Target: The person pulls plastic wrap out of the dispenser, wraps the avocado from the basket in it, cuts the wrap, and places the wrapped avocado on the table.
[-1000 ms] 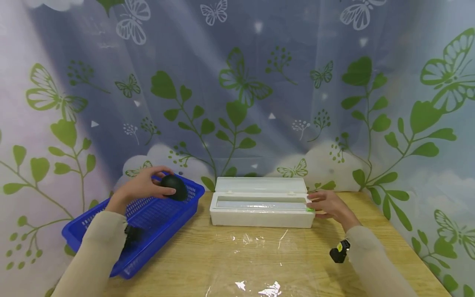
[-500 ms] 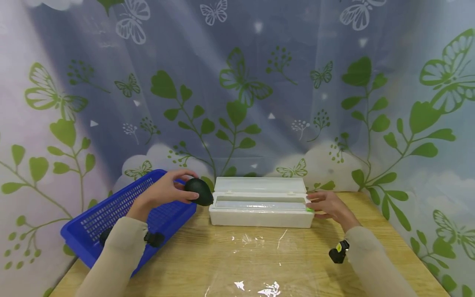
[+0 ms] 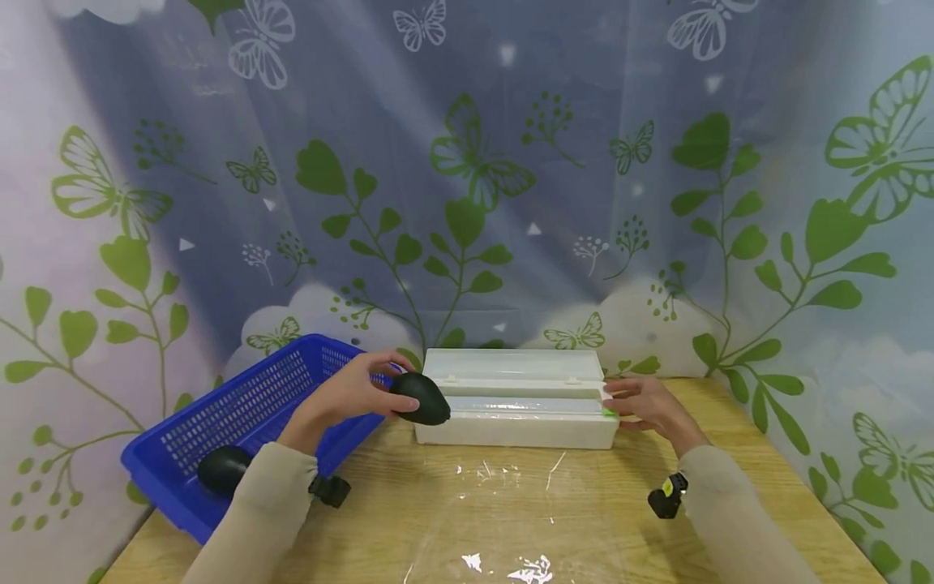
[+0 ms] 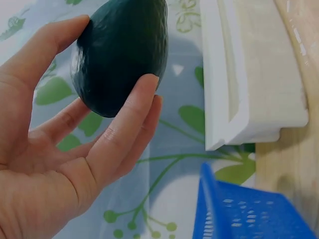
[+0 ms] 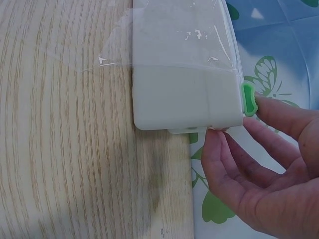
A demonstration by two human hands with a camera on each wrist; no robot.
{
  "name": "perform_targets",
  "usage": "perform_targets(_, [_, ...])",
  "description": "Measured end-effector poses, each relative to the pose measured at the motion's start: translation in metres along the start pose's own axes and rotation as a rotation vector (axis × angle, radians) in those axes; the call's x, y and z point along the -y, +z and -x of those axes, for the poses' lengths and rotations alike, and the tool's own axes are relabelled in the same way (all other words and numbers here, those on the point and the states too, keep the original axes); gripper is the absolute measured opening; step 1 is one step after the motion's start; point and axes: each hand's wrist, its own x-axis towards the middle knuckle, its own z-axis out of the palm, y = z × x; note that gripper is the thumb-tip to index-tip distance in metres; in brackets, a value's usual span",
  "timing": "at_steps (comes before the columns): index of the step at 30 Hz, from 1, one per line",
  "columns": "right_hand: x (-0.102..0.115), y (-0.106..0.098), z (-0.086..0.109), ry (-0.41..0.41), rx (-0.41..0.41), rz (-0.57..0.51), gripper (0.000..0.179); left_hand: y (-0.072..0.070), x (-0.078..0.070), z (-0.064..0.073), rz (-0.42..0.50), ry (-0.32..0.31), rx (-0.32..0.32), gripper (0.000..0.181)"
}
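Observation:
My left hand (image 3: 350, 397) grips a dark green avocado (image 3: 422, 398) in the air, just in front of the left end of a white cling film dispenser (image 3: 511, 430). In the left wrist view, thumb and fingers hold the avocado (image 4: 122, 55) around its lower part. The dispenser's lid (image 3: 511, 364) stands raised at the back. At the dispenser's right end, my right hand (image 3: 649, 408) holds the corner with bent fingers. The right wrist view has one fingertip by the green slider (image 5: 248, 99) and others against the end wall. Clear film (image 3: 503, 503) lies spread in front.
At the left, a blue plastic basket (image 3: 156, 442) stands at an angle with another avocado (image 3: 223, 470) inside. The wooden table (image 3: 737, 519) runs back to a curtain (image 3: 547, 268) printed with leaves and butterflies.
My left hand has carried the avocado rightward out from over the basket to the dispenser's left end. The second avocado in the basket has come into sight. My right hand stays put.

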Motion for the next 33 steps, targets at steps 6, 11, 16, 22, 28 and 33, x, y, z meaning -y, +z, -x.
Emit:
perform_targets(6, [-0.002,0.001,-0.001,0.002,0.000,-0.008,0.056,0.020,0.007,0.001,0.008,-0.048,0.002,0.060])
perform_targets(11, [-0.001,0.002,-0.003,0.032,-0.020,-0.018,0.057,0.033,0.010,0.000,0.075,-0.092,0.015,0.060])
perform_targets(16, [0.000,0.001,-0.005,0.045,-0.023,-0.017,0.058,0.045,0.013,-0.002,0.106,-0.133,0.051,0.057])
perform_targets(22, [0.002,0.000,-0.004,0.038,-0.022,-0.010,0.057,0.062,0.018,-0.001,0.164,-0.166,0.120,0.053])
perform_targets(28, [0.001,-0.001,-0.003,0.032,-0.021,-0.012,0.057,0.081,0.025,0.000,0.228,-0.143,0.173,0.051])
perform_targets(33, [-0.001,-0.001,-0.002,0.013,-0.010,0.007,0.057,0.096,0.029,0.002,0.237,-0.136,0.173,0.049])
